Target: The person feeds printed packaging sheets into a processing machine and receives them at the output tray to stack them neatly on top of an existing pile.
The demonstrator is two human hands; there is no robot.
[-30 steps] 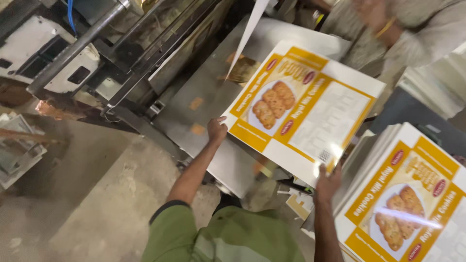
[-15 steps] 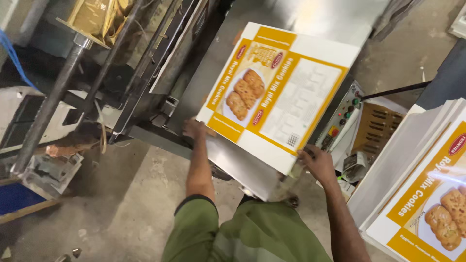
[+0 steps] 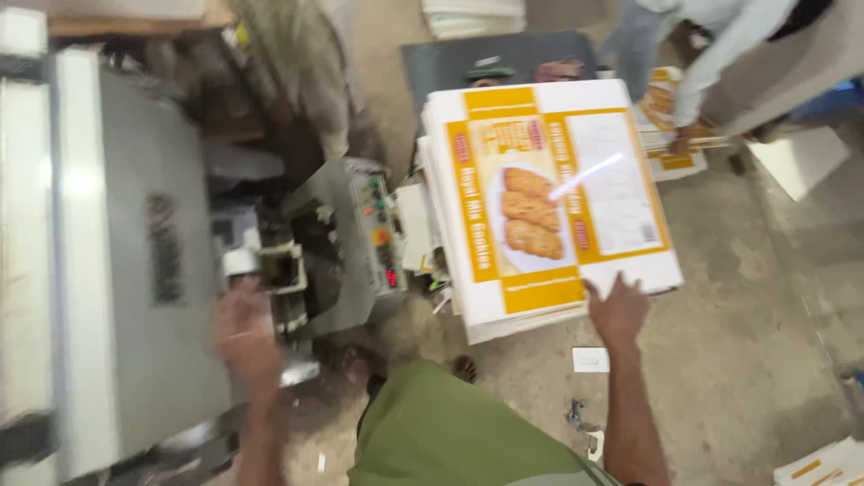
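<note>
A tall stack of printed white and yellow carton sheets (image 3: 549, 193) with a biscuit picture stands in front of me. My right hand (image 3: 617, 309) rests, fingers spread, on the near right edge of the top sheet. My left hand (image 3: 243, 328) is blurred and empty, hovering open over the grey machine (image 3: 117, 270) at the left, close to its small control box. Neither hand grips anything.
A control panel (image 3: 378, 234) with coloured buttons sits between the machine and the stack. Another person (image 3: 720, 63) stands at the top right, a hand on a second pile of printed sheets (image 3: 661, 108). Paper scraps (image 3: 589, 360) lie on the concrete floor.
Both hands had been holding one printed sheet over the metal machine table. The view has swung right; the sheet now lies on the stack and my left hand has let go and moved back to the machine.
</note>
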